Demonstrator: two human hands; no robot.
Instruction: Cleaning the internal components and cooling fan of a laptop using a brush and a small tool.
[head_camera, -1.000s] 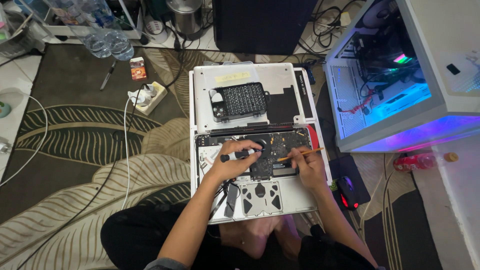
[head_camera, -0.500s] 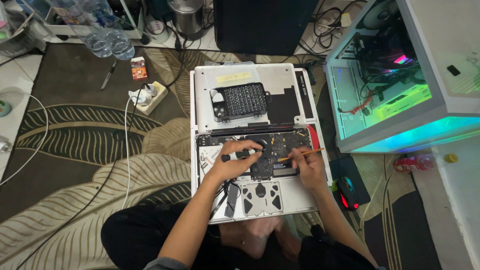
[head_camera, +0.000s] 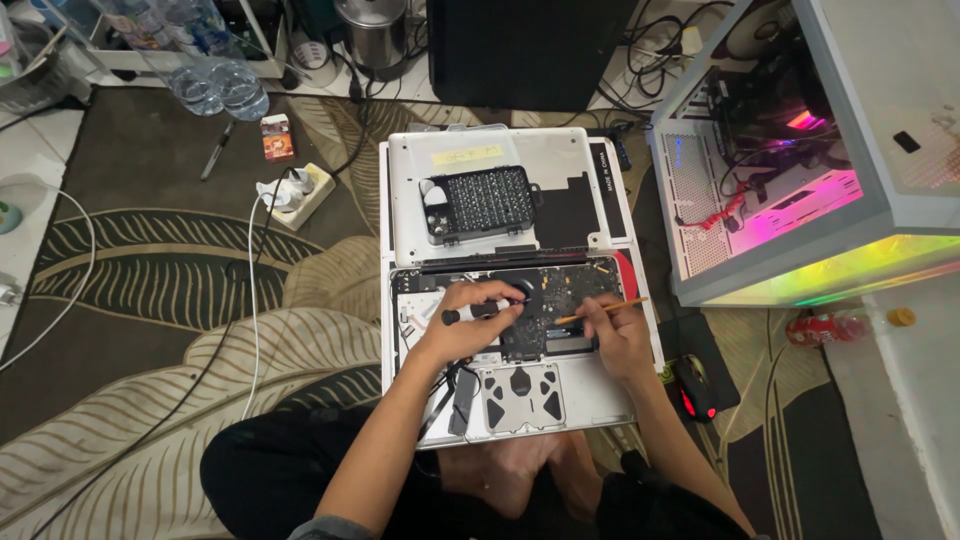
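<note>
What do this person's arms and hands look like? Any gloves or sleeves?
No gloves: the left hand and right hand are bare, as are both forearms. No rings, watch or bands show. Only a bit of grey sleeve appears near the left elbow.

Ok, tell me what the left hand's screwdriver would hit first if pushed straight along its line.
Held in the left hand, the screwdriver points right toward the round black fan on the opened laptop; that likely comes first, though depth is unclear.

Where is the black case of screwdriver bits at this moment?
In the head view, the black bit case lies on the white laptop lid, just beyond the opened laptop, ahead of the left hand.
</note>
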